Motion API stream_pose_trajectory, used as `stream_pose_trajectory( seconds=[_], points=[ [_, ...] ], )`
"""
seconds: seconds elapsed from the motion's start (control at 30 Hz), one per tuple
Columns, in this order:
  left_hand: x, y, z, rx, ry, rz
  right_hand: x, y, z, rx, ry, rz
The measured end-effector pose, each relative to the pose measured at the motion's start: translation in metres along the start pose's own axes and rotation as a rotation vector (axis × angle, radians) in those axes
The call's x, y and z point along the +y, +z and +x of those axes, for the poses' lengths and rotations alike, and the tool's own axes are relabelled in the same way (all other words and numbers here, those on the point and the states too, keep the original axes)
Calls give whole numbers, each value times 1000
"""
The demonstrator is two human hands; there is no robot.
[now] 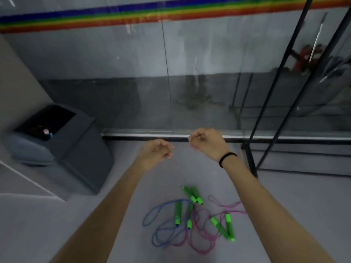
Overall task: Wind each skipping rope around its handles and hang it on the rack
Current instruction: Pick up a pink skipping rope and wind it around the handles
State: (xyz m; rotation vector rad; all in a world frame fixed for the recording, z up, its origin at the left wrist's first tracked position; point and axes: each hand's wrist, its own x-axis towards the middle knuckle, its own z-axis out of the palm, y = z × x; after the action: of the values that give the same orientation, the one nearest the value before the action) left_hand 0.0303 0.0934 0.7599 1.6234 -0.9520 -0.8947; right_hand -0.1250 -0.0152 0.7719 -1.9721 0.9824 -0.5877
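Three skipping ropes with bright green handles lie on the pale floor between my forearms. The blue rope (pixel 152 217) sprawls loose at the left by its two handles (pixel 178 213). Tangled into it at the right is the pink rope (pixel 201 243), with its handles (pixel 228 227). A third pair of handles (pixel 192 194) lies side by side above them, its cord not visible. My left hand (pixel 157 152) hovers over the floor, fingers loosely curled, holding nothing. My right hand (pixel 206 143) is raised beside it, fingers curled in, thumb against forefinger, with nothing seen in it. The black metal rack (pixel 250 154) stands at the right.
A dark grey bin (pixel 76 149) with an open top stands at the left by a beige wall. A glass wall (pixel 171 73) with a rainbow stripe closes the space ahead, with a metal rail at its foot. A low step edge runs along the lower left.
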Motion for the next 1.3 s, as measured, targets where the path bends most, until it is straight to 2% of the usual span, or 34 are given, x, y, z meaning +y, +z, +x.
stream_pose_trajectory(
  seconds=[0.27, 0.5, 0.73, 0.93, 1.13, 1.23, 1.3],
  points=[
    [-198, 66, 7, 64, 35, -64, 193, 111, -31, -13, 43, -11],
    [-408, 139, 44, 5, 52, -93, 407, 217, -28, 23, 84, -75],
    [-584, 177, 72, -14, -58, -43, 579, 292, -27, -1, 214, -135],
    [-628, 191, 74, -35, -124, 4, 661, 315, -37, 33, 372, -298],
    [-628, 198, 80, -80, -140, 48, 724, 331, -59, -61, 704, -556],
    [-626, 197, 82, -91, -136, 61, 751, 337, -77, -151, 873, -545],
    [-625, 197, 82, -102, -142, 56, 763, 340, -88, -155, 897, -562]
  ],
)
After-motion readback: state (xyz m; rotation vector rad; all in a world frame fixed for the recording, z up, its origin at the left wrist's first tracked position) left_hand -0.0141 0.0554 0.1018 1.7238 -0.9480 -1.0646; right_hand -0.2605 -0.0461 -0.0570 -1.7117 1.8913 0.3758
